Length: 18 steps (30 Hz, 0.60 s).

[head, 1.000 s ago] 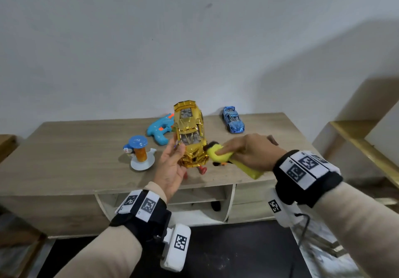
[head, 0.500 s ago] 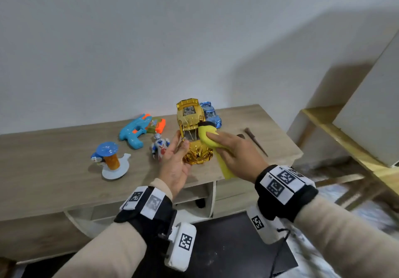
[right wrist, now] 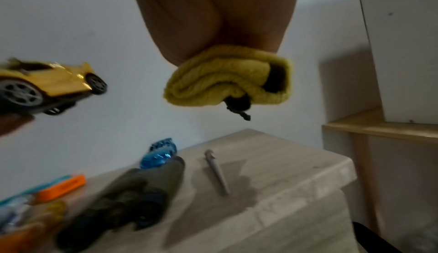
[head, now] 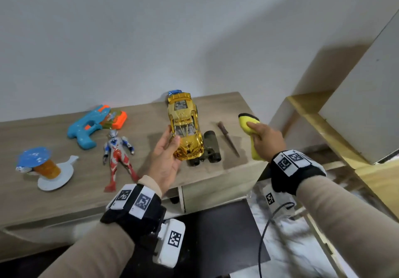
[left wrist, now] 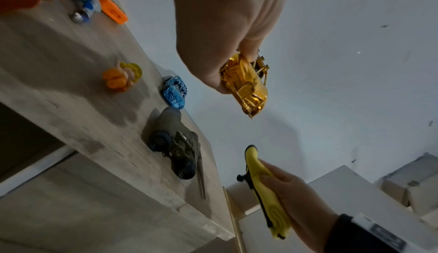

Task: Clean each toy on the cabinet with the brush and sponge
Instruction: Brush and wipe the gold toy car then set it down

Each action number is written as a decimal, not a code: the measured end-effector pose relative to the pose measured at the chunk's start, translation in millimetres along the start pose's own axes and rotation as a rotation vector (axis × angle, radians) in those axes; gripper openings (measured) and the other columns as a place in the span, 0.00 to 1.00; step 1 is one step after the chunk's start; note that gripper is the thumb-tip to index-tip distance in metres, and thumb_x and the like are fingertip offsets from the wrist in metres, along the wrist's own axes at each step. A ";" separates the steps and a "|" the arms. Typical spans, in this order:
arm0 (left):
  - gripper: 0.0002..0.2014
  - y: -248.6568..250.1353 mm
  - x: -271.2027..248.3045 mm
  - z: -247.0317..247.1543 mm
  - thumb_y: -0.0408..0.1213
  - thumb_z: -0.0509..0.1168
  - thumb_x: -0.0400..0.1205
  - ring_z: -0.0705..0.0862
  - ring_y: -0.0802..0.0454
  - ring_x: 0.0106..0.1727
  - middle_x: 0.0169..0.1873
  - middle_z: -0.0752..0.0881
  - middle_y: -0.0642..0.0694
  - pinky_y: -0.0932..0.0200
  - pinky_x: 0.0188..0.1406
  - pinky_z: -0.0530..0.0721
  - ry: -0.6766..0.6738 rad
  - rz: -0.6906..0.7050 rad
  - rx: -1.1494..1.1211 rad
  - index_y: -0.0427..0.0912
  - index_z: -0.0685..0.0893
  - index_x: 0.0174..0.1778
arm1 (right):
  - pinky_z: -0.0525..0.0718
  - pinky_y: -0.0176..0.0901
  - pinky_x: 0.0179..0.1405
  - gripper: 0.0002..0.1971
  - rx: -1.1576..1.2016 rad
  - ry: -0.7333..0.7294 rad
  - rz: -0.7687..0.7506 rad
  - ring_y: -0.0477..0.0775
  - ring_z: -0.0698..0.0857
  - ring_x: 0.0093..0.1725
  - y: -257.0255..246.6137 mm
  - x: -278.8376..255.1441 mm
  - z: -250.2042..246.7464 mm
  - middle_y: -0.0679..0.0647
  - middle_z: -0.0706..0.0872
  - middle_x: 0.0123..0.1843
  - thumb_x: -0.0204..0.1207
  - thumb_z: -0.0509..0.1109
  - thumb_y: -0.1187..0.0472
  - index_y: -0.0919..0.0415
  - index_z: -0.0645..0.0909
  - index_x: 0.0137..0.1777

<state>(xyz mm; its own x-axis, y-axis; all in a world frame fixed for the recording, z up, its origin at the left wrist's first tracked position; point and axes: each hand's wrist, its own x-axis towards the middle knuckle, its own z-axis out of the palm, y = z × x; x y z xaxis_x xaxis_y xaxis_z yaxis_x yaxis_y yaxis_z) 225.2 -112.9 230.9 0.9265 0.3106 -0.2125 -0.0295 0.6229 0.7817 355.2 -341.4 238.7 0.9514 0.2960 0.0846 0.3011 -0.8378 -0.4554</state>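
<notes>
A: Why is the left hand cupping the gold car from below?

B: Its fingers curl round the underside and side, lifting the car off the cabinet so the shiny top stays bare for wiping, I'd say.

A: And the right hand?

B: Off to the car's right, apart from it, fingers and thumb clamped on the folded yellow sponge. One end juts past the fingertips, probably the wiping end.

A: The brush?

B: The brush lies flat on the cabinet between the two hands, untouched. Binoculars sit just under the car.

A: Other toys?

B: Left of the left hand: a figure, a water gun, and farthest left a blue-topped toy. Beyond the car, a blue car.

A: Any containers?

B: Only the open compartment under the top; I can't tell what's inside.
</notes>
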 end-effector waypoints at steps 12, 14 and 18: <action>0.27 -36.5 39.8 16.9 0.33 0.59 0.80 0.82 0.43 0.67 0.67 0.83 0.39 0.45 0.63 0.83 0.183 0.064 0.031 0.42 0.69 0.78 | 0.70 0.57 0.67 0.21 -0.145 -0.196 -0.037 0.76 0.74 0.63 87.8 73.7 59.9 0.68 0.67 0.77 0.78 0.62 0.64 0.57 0.74 0.71; 0.27 -36.7 40.1 13.0 0.34 0.59 0.80 0.81 0.42 0.69 0.68 0.81 0.38 0.42 0.67 0.79 0.198 0.074 0.058 0.42 0.68 0.78 | 0.69 0.56 0.66 0.21 -0.184 -0.217 -0.051 0.74 0.72 0.65 87.8 76.7 59.9 0.64 0.66 0.78 0.79 0.61 0.61 0.55 0.73 0.72; 0.24 -34.6 42.1 7.3 0.33 0.56 0.85 0.81 0.43 0.69 0.68 0.82 0.39 0.39 0.70 0.77 0.236 0.100 0.128 0.42 0.66 0.80 | 0.72 0.59 0.59 0.17 -0.236 -0.116 -0.091 0.69 0.72 0.67 72.8 76.1 53.7 0.60 0.76 0.71 0.77 0.62 0.56 0.57 0.80 0.64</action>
<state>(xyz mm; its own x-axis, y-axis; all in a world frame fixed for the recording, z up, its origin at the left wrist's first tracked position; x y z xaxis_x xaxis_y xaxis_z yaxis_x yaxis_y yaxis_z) 268.0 -126.7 199.2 0.8079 0.5341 -0.2491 -0.0553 0.4896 0.8702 446.0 -355.2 164.4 0.9103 0.4138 0.0076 0.4043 -0.8852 -0.2300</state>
